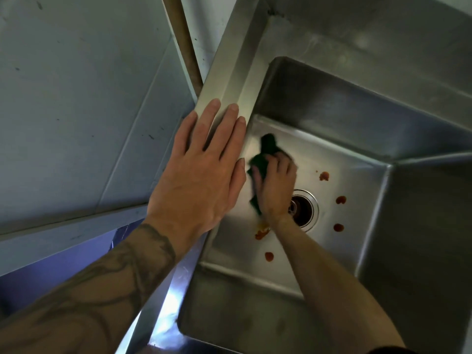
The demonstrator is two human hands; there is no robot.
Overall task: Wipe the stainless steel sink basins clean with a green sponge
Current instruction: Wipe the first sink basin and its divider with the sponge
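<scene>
My right hand point(277, 186) is down in the stainless steel sink basin point(357, 139) and grips a dark green sponge point(259, 163), pressing it on the basin floor near the left wall. The sponge is partly hidden under my fingers, and its dark reflection shows on the wall behind it. My left hand point(204, 172) lies flat with straight fingers on the sink's left rim point(231, 72). Several reddish-brown sauce spots point(341, 200) dot the basin floor around the drain point(305, 209). An orange smear point(262, 232) lies just beside my right wrist.
A second basin point(429, 238) adjoins on the right, past a steel divider. A grey metal surface point(76, 98) stretches out left of the sink, and a brown pipe or pole point(185, 39) runs behind the rim.
</scene>
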